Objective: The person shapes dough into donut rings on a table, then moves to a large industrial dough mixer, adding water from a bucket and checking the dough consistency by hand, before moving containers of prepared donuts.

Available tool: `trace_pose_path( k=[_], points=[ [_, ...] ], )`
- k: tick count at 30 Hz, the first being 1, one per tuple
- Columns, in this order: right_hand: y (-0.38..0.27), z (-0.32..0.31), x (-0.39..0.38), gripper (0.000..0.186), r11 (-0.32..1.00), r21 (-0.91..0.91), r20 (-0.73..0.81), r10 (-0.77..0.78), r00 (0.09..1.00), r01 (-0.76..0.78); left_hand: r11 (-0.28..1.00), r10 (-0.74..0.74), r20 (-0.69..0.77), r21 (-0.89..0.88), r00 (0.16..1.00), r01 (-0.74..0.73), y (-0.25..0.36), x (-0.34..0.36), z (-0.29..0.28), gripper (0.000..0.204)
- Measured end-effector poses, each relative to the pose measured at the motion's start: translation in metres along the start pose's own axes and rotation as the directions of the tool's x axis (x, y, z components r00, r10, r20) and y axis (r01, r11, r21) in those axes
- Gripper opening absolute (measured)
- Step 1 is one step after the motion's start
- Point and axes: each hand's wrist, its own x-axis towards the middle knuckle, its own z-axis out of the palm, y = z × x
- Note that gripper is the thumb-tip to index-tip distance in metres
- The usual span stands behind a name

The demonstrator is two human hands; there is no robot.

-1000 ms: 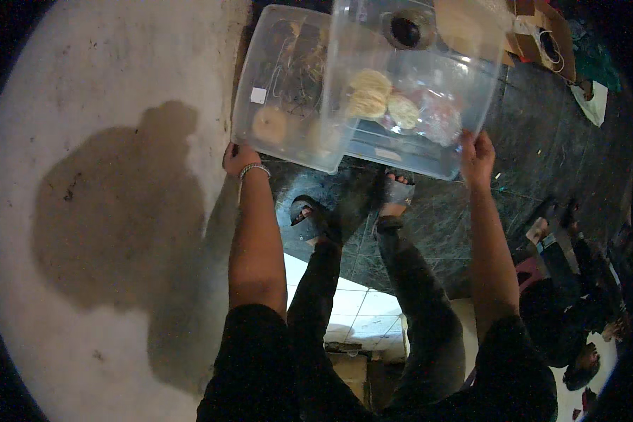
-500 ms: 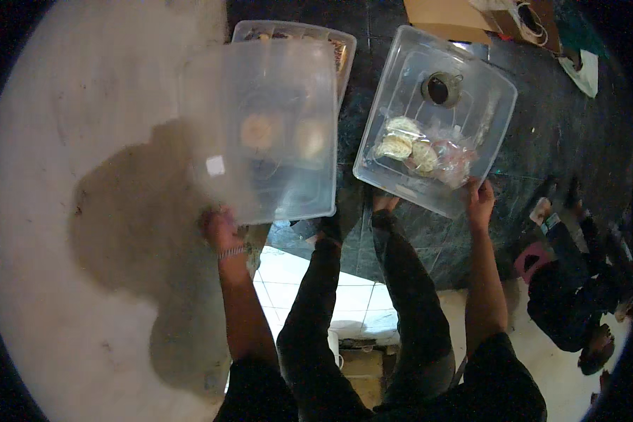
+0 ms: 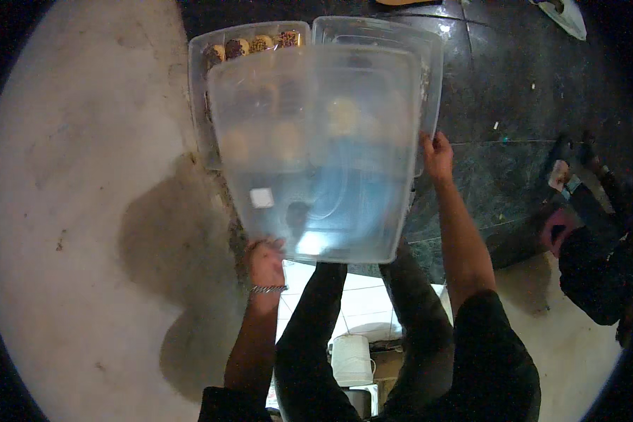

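My left hand [image 3: 266,259] is closed on the near left corner of a large translucent plastic lid [image 3: 359,197]. The lid is held in the air, tilted, over parts of two clear plastic tubs. My right hand [image 3: 437,156] grips the right side of the right tub [image 3: 435,77]. A pale round item shows blurred through the lid; the rest of that tub's contents cannot be made out. Beside it on the left stands the other tub [image 3: 194,88], with several round baked pieces [image 3: 260,43] topped in dark chocolate along its far side.
Dark tiled floor [image 3: 499,91] lies to the right, a pale wall-like surface [image 3: 84,126] to the left. A white bag [image 3: 566,17] lies far right. Another person [image 3: 598,264] in dark clothes is at the right, by a pink stool-like object [image 3: 559,228]. Between my legs stands a white container [image 3: 352,359].
The lid has moved right and toward me, now overlapping the right tub too. The right tub has shifted left beside the other tub. My right hand has moved left with it.
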Motion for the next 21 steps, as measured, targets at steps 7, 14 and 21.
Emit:
trace_pose_path(
  k=[7, 14, 21],
  points=[
    [-0.002, 0.028, 0.012, 0.012, 0.831, 0.521, 0.092, 0.172, 0.981, -0.195, 0.813, 0.120, 0.137, -0.582, 0.983, -0.018, -0.045, 0.086, 0.129, 0.014],
    [0.032, -0.031, 0.041, 0.029, 0.998, 0.050, 0.143, 0.020, 0.989, -0.028, 0.984, 0.045, -0.139, 0.176, 0.989, -0.020, -0.112, 0.123, 0.206, 0.018],
    [0.001, -0.043, 0.024, 0.043, 0.888, 0.322, 0.048, 0.332, 0.942, -0.329, 0.999, 0.049, -0.044, -0.007, 0.998, -0.049, -0.118, 0.139, 0.217, 0.041]
  ],
)
